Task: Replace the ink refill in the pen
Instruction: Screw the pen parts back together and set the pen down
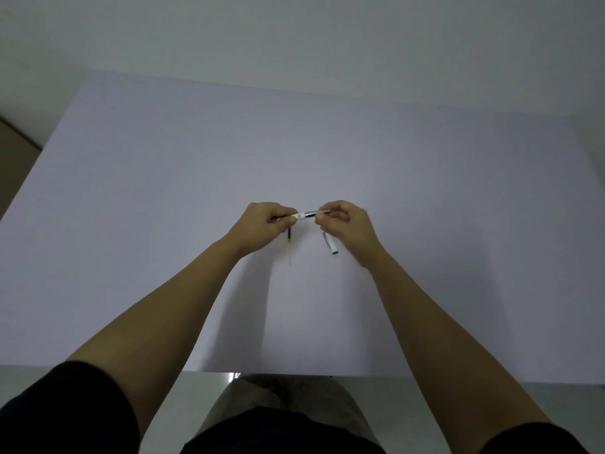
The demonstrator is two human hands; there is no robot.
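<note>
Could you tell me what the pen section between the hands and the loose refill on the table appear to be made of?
The pen section looks like white plastic with a shiny metal ring, judging by its bright glint. The loose refill seems to be a thin translucent plastic tube, dark at the top and pale yellowish below. Both are small in view, so this is tentative.

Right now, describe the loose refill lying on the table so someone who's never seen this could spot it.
Start at the white table and find the left hand near its middle. Just below that hand lies the refill, a thin stick pointing toward the person. Unlike the stubby white pen part under the right hand, it is slender, dark at the top and pale yellowish below.
</note>
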